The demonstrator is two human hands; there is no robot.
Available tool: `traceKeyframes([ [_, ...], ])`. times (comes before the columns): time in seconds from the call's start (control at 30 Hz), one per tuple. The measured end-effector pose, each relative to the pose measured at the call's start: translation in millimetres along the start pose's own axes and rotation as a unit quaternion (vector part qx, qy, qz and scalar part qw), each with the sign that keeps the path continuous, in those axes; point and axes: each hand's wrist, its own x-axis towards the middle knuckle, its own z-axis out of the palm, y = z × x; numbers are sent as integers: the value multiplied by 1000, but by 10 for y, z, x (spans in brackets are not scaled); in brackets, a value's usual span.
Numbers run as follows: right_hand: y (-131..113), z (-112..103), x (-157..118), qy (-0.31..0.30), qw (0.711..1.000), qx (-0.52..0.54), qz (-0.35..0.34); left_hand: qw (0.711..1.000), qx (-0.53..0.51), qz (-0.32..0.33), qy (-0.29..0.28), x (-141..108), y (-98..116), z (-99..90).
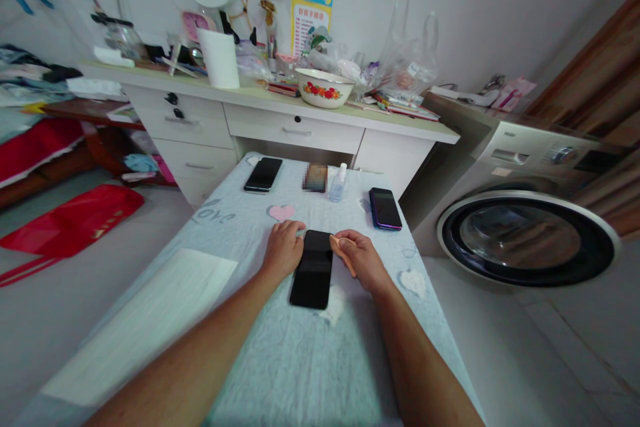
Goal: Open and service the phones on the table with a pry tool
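Note:
A black smartphone (pixel 313 277) lies face up on the cloth-covered table in front of me, its screen dark. My left hand (pixel 284 247) is at its upper left edge, fingers curled and gripping that side. At the upper right edge, my right hand (pixel 361 257) pinches a small orange cloth (pixel 345 257), which touches the phone's side. Just beyond my hands is a small clear spray bottle (pixel 338 185) with a white cap.
Other phones lie at the table's far left (pixel 263 175) and right side (pixel 385 208). Near the back is a blurred-out brown item (pixel 315 177). A pale strip (pixel 145 320) covers the left side. Beyond stand a cluttered desk (pixel 260 97) and a washing machine (pixel 525 180).

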Motion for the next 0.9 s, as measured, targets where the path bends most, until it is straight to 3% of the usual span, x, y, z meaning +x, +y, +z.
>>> traceKeyframes([
  [0.1, -6, -4, 11, -39, 991, 123, 45, 1000, -15, -3, 10, 0, -4, -3],
  [0.27, -23, -50, 49, -62, 969, 226, 75, 999, -33, 3, 15, 36, 68, -85],
  [0.53, 49, -129, 84, -78, 951, 295, 43, 999, -11, 41, -7, 422, 402, -234],
  [0.63, 77, -149, 96, -91, 944, 315, 32, 999, -23, 45, -5, 710, 475, -158],
  [0.9, 106, -184, 137, -88, 934, 345, 30, 995, -82, -63, 12, 1329, 531, 225],
])
